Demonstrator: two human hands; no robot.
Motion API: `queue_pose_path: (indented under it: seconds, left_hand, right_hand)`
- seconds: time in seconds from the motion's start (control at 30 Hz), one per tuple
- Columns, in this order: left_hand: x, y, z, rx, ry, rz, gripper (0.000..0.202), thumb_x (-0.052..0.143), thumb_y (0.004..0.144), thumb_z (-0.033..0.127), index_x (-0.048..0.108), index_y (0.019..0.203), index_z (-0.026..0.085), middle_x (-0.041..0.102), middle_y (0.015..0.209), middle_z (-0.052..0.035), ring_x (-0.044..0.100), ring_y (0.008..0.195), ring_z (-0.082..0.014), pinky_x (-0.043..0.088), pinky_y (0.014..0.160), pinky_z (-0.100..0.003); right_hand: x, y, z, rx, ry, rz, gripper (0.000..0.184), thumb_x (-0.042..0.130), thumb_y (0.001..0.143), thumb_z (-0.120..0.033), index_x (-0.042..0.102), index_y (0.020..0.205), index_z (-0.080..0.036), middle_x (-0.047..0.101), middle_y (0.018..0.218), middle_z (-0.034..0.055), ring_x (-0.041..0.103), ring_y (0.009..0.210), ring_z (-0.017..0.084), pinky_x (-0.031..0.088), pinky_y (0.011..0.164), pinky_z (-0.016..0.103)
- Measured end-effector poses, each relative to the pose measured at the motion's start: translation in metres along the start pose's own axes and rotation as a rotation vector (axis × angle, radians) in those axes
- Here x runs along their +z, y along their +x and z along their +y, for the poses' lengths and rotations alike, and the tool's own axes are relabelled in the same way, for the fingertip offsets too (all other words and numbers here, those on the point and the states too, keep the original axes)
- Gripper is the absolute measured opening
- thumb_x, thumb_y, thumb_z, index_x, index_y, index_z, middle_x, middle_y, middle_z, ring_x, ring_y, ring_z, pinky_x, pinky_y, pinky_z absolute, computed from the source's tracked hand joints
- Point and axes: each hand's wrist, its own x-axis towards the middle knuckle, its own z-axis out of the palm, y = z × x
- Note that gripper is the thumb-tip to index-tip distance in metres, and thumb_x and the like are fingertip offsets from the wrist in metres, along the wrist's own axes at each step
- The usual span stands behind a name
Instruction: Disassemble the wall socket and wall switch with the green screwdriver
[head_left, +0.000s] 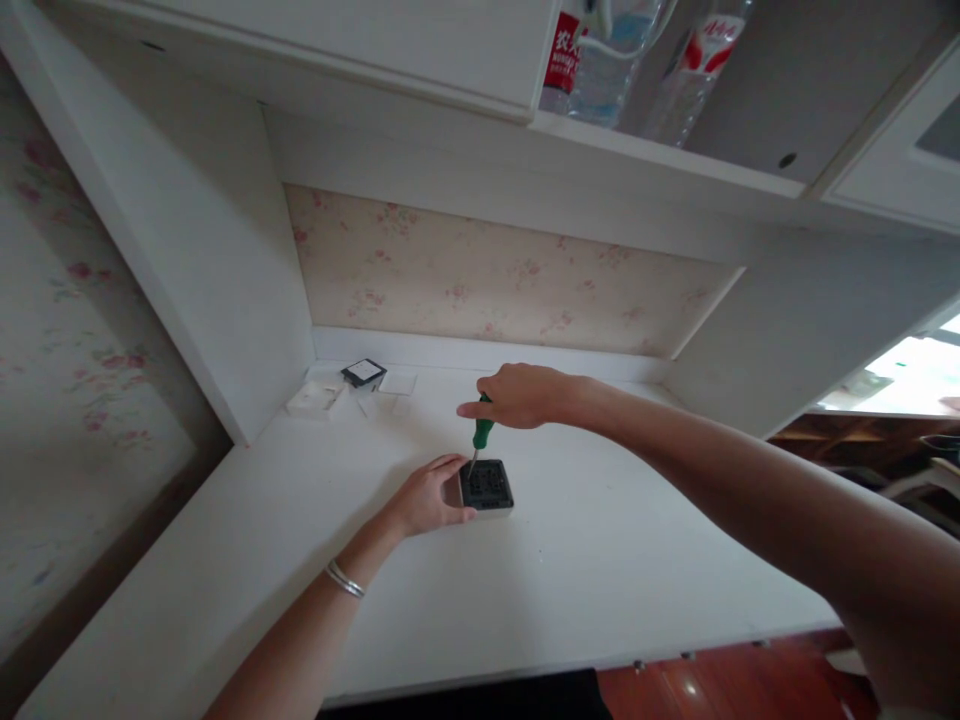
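A small dark square box with a pale rim, perhaps a switch or socket module (489, 487), lies on the white desk (600, 560). My left hand (429, 494) grips its left side with fingers curled round the edge. My right hand (519, 395) is closed round the top of a green-handled screwdriver (481, 434), held upright. The screwdriver's tip touches the module's upper left corner.
At the back left of the desk lie another dark square module (364, 373) and several white plastic pieces (319, 398). Water bottles (622, 55) stand on the shelf overhead. White side panels close in the desk on left and right.
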Motion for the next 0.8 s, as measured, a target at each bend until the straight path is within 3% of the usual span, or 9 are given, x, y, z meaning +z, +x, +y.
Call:
queue_pose_path:
  seconds: [0.07,0.17,0.27,0.33,0.4,0.47,0.57,0.67,0.8]
  left_hand:
    - [0.0,0.0,0.001,0.003,-0.007,0.005,0.079,0.075,0.06,0.041,0.047,0.13,0.018,0.05,0.132,-0.0086,0.045,0.122,-0.0241,0.035,0.106,-0.037]
    - [-0.001,0.0,0.002,-0.011,-0.025,0.009,0.078,0.076,0.058,0.04,0.048,0.128,0.019,0.051,0.131,-0.0082,0.047,0.121,-0.0243,0.035,0.105,-0.038]
    - [-0.002,0.001,0.002,-0.031,-0.033,-0.001,0.078,0.076,0.058,0.043,0.049,0.128,0.02,0.051,0.131,-0.008,0.046,0.121,-0.0246,0.035,0.106,-0.038]
    - [-0.002,0.001,0.001,-0.046,-0.022,-0.005,0.079,0.075,0.058,0.045,0.049,0.128,0.019,0.05,0.133,-0.0086,0.045,0.123,-0.0254,0.034,0.106,-0.039]
    - [-0.001,0.0,0.001,-0.043,-0.012,-0.01,0.079,0.075,0.059,0.046,0.048,0.128,0.02,0.049,0.134,-0.0089,0.044,0.124,-0.0257,0.034,0.106,-0.039]
    - [-0.002,0.0,0.001,-0.026,-0.013,-0.009,0.078,0.074,0.06,0.046,0.048,0.129,0.02,0.049,0.134,-0.0088,0.044,0.124,-0.0251,0.034,0.107,-0.038]
    - [-0.002,0.0,0.001,-0.017,-0.022,-0.009,0.078,0.074,0.06,0.045,0.048,0.129,0.019,0.049,0.133,-0.0087,0.045,0.123,-0.0246,0.034,0.106,-0.038]
    - [-0.003,0.0,0.002,-0.025,-0.033,-0.014,0.077,0.075,0.059,0.046,0.05,0.128,0.019,0.049,0.133,-0.0088,0.045,0.123,-0.025,0.034,0.106,-0.039]
    - [-0.003,-0.001,0.002,-0.023,-0.033,-0.01,0.078,0.074,0.059,0.046,0.05,0.128,0.018,0.049,0.134,-0.0094,0.045,0.123,-0.025,0.034,0.107,-0.037]
  right_hand:
    - [0.0,0.001,-0.001,-0.077,-0.048,0.047,0.048,0.037,0.086,-0.055,0.063,0.092,-0.016,0.067,0.079,0.0136,0.06,0.066,0.023,0.036,0.055,0.03]
    - [-0.004,0.001,0.002,-0.255,-0.003,-0.018,0.029,0.049,0.083,-0.04,0.06,0.102,-0.02,0.067,0.085,0.0087,0.06,0.071,0.02,0.036,0.055,0.027]
    - [-0.007,-0.001,0.004,-0.359,0.037,-0.061,0.028,0.058,0.077,-0.034,0.06,0.103,-0.024,0.067,0.092,0.0047,0.06,0.078,0.018,0.037,0.058,0.025]
    - [-0.005,-0.001,0.002,-0.283,0.038,-0.045,0.037,0.057,0.077,-0.046,0.059,0.106,-0.023,0.067,0.091,0.0058,0.061,0.077,0.02,0.039,0.058,0.026]
    - [-0.001,0.0,-0.002,-0.124,-0.005,0.018,0.049,0.046,0.081,-0.059,0.06,0.106,-0.019,0.067,0.087,0.0105,0.061,0.075,0.023,0.04,0.058,0.029]
    - [0.001,0.0,-0.004,-0.031,-0.073,0.074,0.055,0.034,0.085,-0.06,0.063,0.098,-0.015,0.067,0.083,0.0151,0.062,0.075,0.026,0.04,0.058,0.032]
    - [0.001,0.0,-0.003,-0.154,-0.07,0.041,0.039,0.038,0.088,-0.046,0.062,0.098,-0.017,0.067,0.084,0.013,0.062,0.073,0.024,0.04,0.058,0.031]
    - [0.0,-0.002,-0.001,-0.323,0.005,-0.015,0.028,0.053,0.081,-0.034,0.059,0.105,-0.022,0.067,0.093,0.0082,0.061,0.074,0.02,0.039,0.058,0.027]
    - [0.004,-0.001,-0.002,-0.227,0.046,0.045,0.036,0.046,0.084,-0.044,0.06,0.104,-0.018,0.066,0.088,0.0103,0.061,0.073,0.021,0.04,0.061,0.029]
